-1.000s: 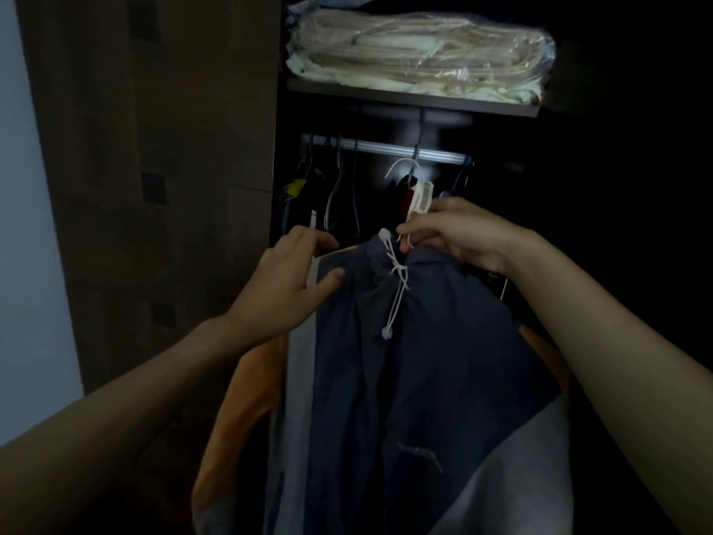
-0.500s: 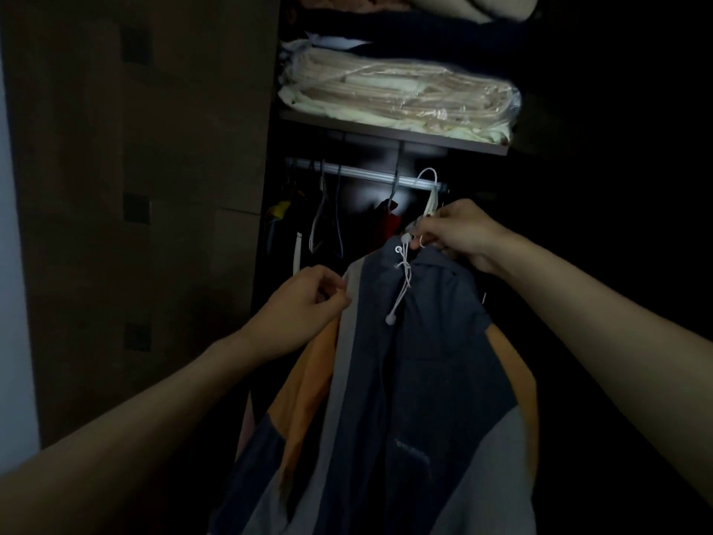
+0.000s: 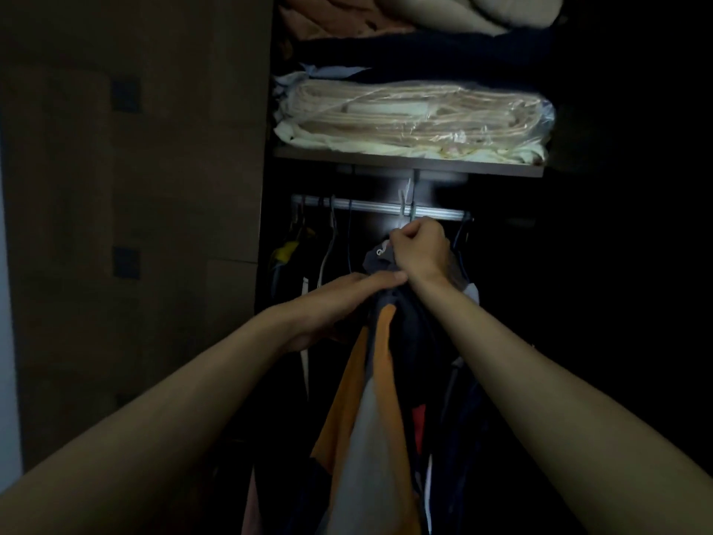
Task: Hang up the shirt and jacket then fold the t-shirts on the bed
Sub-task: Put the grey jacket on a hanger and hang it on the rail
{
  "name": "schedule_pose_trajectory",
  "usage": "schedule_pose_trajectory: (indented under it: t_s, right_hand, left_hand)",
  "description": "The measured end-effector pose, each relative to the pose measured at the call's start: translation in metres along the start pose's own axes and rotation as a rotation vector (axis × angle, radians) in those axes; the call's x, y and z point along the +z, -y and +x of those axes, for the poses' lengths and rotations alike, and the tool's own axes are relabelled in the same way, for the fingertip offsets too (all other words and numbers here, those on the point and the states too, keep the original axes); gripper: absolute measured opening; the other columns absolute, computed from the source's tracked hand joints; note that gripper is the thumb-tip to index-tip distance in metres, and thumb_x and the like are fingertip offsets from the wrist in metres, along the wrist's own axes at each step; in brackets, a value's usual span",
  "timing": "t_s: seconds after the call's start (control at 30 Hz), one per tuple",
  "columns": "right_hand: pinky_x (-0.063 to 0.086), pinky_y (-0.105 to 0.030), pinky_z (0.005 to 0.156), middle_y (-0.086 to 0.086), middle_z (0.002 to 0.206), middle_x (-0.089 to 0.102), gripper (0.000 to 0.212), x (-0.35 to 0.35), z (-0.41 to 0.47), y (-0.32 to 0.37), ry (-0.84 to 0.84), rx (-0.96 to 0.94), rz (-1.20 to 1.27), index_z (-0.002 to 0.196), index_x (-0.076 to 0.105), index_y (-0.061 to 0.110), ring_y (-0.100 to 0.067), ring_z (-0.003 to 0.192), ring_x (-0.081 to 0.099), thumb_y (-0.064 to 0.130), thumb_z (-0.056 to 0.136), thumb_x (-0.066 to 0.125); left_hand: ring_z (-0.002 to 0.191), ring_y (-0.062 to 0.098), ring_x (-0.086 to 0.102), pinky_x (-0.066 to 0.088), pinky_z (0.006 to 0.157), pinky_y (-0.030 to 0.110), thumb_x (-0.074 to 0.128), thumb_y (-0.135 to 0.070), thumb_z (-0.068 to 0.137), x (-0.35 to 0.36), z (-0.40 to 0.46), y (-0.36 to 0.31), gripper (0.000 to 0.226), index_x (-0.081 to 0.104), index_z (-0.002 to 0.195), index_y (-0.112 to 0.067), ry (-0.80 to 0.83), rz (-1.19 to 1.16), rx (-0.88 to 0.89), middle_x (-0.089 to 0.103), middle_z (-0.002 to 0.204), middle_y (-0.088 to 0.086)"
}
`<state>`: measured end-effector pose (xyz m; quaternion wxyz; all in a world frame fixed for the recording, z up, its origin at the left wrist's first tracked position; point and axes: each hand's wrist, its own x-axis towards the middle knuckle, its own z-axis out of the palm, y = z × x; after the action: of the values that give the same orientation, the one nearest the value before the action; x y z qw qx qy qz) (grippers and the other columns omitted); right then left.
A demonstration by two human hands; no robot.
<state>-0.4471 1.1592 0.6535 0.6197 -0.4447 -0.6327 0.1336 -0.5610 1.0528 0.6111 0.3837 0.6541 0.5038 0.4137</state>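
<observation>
Both hands on the jacket (image 3: 370,380): right hand (image 3: 418,251) fingers curled round its hanger top below the rail (image 3: 370,205), left hand (image 3: 339,299) fingers straight, steadying at nine o'clock; hook seating unconfirmed, t-shirts unfolded yet.

Matt cloth jacket (image 3: 370,411), brushed metal rail (image 3: 370,205), glossy plastic-wrapped bedding (image 3: 416,117), matt wood shelf (image 3: 409,164)

Hung clothes (image 3: 455,399) crowding rail (image 3: 370,205)
</observation>
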Motion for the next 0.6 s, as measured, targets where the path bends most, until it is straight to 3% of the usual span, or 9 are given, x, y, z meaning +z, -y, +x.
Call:
schedule_pose_trajectory:
  t_s: [0.1,0.2,0.27,0.33,0.43,0.53,0.6]
  right_hand:
    - [0.035,-0.021,0.071,-0.008,0.096,0.073,0.009,0.022,0.015,-0.016,-0.020,-0.045,-0.014,0.082,0.064,0.013,-0.025,0.099,0.066,0.014,0.090,0.063]
    - [0.047,-0.032,0.081,-0.010,0.094,0.073,0.013,0.044,0.028,-0.036,-0.018,-0.119,-0.005,0.080,0.058,0.017,-0.027,0.096,0.067,0.015,0.092,0.063]
    - [0.045,-0.031,0.078,-0.012,0.092,0.072,0.010,0.060,0.039,-0.049,0.006,-0.148,0.010,0.084,0.060,0.010,-0.027,0.092,0.067,0.015,0.093,0.062]
    - [0.042,-0.027,0.069,-0.013,0.088,0.071,0.009,0.077,0.050,-0.060,0.045,-0.162,0.054,0.090,0.060,0.004,-0.027,0.087,0.067,0.012,0.095,0.060]
    - [0.047,-0.035,0.071,-0.015,0.087,0.069,0.009,0.100,0.070,-0.071,0.076,-0.194,0.084,0.091,0.059,0.001,-0.031,0.085,0.067,0.008,0.096,0.057]
    - [0.036,-0.027,0.066,-0.017,0.094,0.069,0.011,0.117,0.093,-0.082,0.076,-0.187,0.023,0.097,0.060,0.000,-0.031,0.092,0.066,0.010,0.097,0.055]
    - [0.035,-0.028,0.068,-0.018,0.097,0.070,0.013,0.125,0.111,-0.088,0.062,-0.178,-0.005,0.101,0.061,0.000,-0.033,0.096,0.066,0.011,0.098,0.053]
  left_hand:
    - [0.105,0.016,0.069,0.051,0.099,0.041,0.076,-0.056,0.069,-0.002,0.039,0.012,0.065,0.061,0.124,-0.026,-0.080,-0.059,0.015,0.074,0.110,-0.004]
    - [0.098,0.016,0.072,0.054,0.095,0.037,0.071,-0.024,0.083,-0.008,0.074,0.028,0.033,0.059,0.114,-0.026,-0.109,-0.095,0.067,0.075,0.104,-0.001]
    - [0.098,0.014,0.071,0.055,0.092,0.035,0.066,-0.016,0.086,-0.014,0.095,0.040,0.032,0.057,0.115,-0.026,-0.135,-0.053,0.085,0.073,0.108,0.001]
    - [0.102,0.012,0.069,0.055,0.089,0.029,0.064,-0.015,0.088,-0.021,0.117,0.053,0.039,0.053,0.123,-0.025,-0.150,-0.014,0.121,0.069,0.116,0.001]
    - [0.113,0.013,0.062,0.051,0.089,0.021,0.063,-0.021,0.089,-0.030,0.149,0.066,0.051,0.045,0.136,-0.020,-0.214,0.072,0.176,0.062,0.127,0.002]
    - [0.121,0.020,0.058,0.047,0.088,0.022,0.056,-0.021,0.098,-0.039,0.181,0.073,0.045,0.044,0.141,-0.016,-0.364,0.283,0.207,0.060,0.132,0.004]
    - [0.121,0.025,0.058,0.042,0.086,0.021,0.051,-0.025,0.101,-0.044,0.200,0.073,0.043,0.044,0.142,-0.015,-0.470,0.431,0.205,0.060,0.133,0.007]
